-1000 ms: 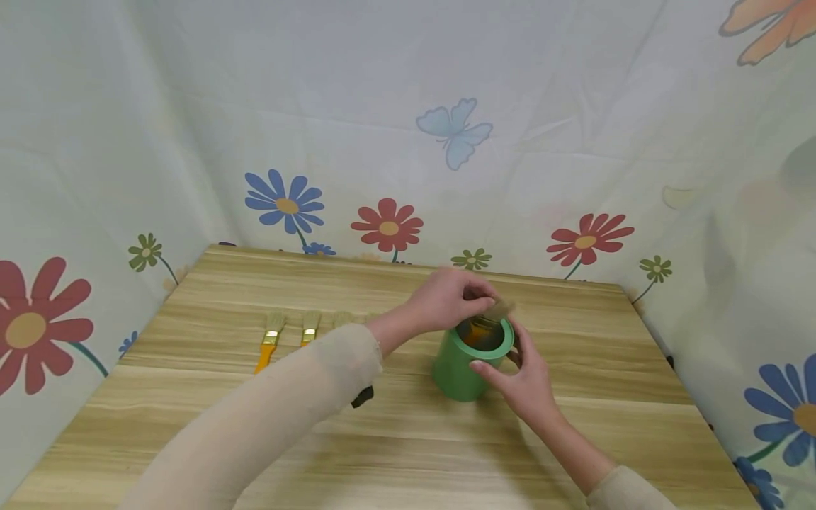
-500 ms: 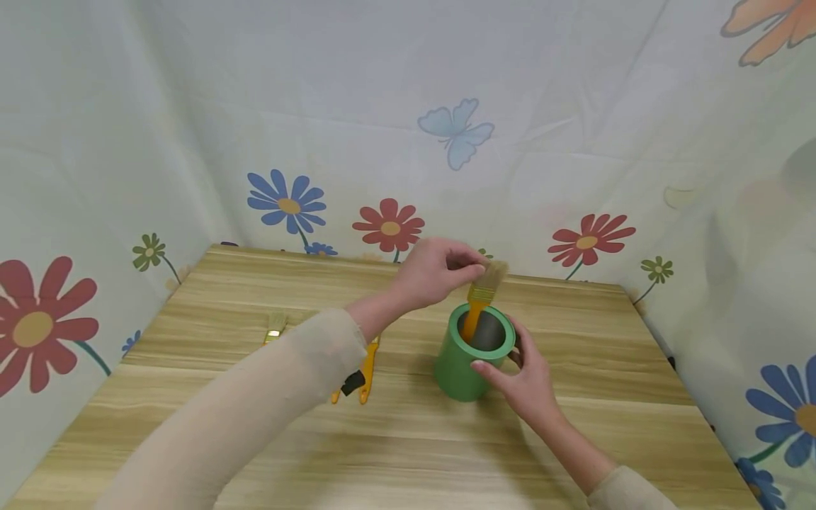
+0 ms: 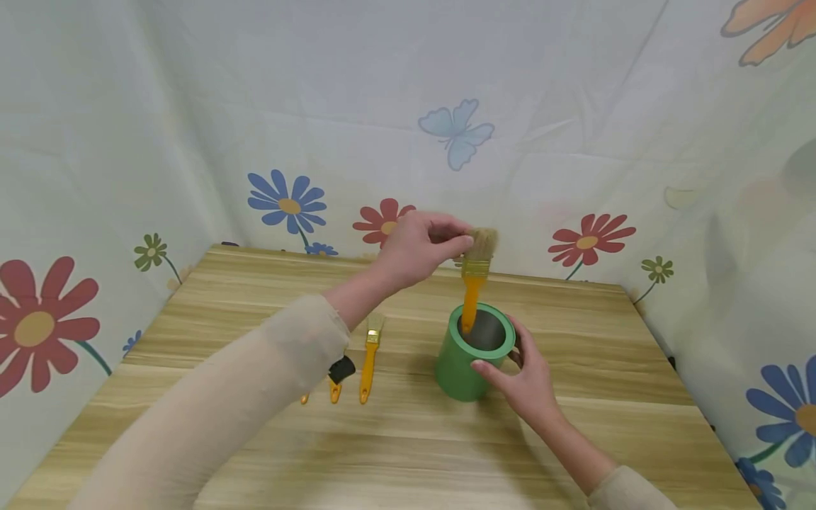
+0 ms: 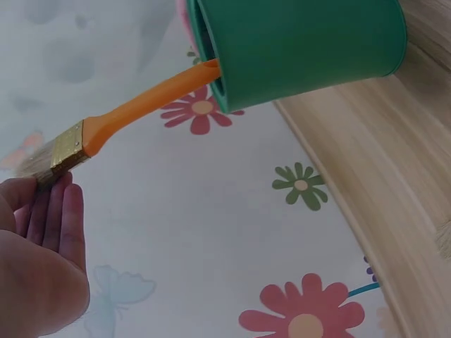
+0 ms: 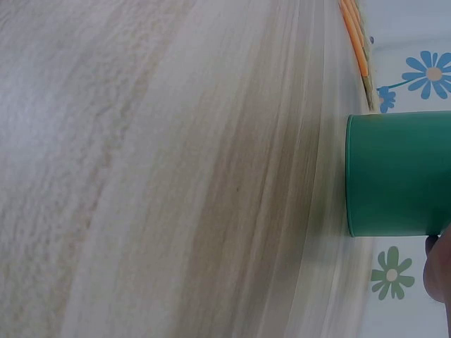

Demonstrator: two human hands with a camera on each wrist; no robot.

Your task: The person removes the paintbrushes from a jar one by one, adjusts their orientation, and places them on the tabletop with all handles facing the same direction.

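A paintbrush [image 3: 474, 273] with an orange handle and brass ferrule hangs bristles up over a green can [image 3: 460, 368]. My left hand [image 3: 419, 248] pinches it by the bristles, thumb against fingertips. The left wrist view shows the tip of its orange handle [image 4: 162, 93] just inside the can's mouth. My right hand [image 3: 528, 379] grips the can near its rim from the right, thumb in front; the other fingers are partly hidden behind it. The can stands upright on the table, its dark interior visible. In the right wrist view only part of the right hand [image 5: 440, 264] shows beside the can.
Left of the can, another paintbrush [image 3: 367, 365] lies on the wooden table [image 3: 408, 453]. More orange handle ends [image 3: 336, 393] show from under my left sleeve [image 3: 242, 404], which covers the rest. A flower-printed cloth [image 3: 357, 92] hangs behind the table.
My left hand has risen and moved left, drawing the paintbrush up so most of its handle is out of the can. My right hand keeps its hold on the can.
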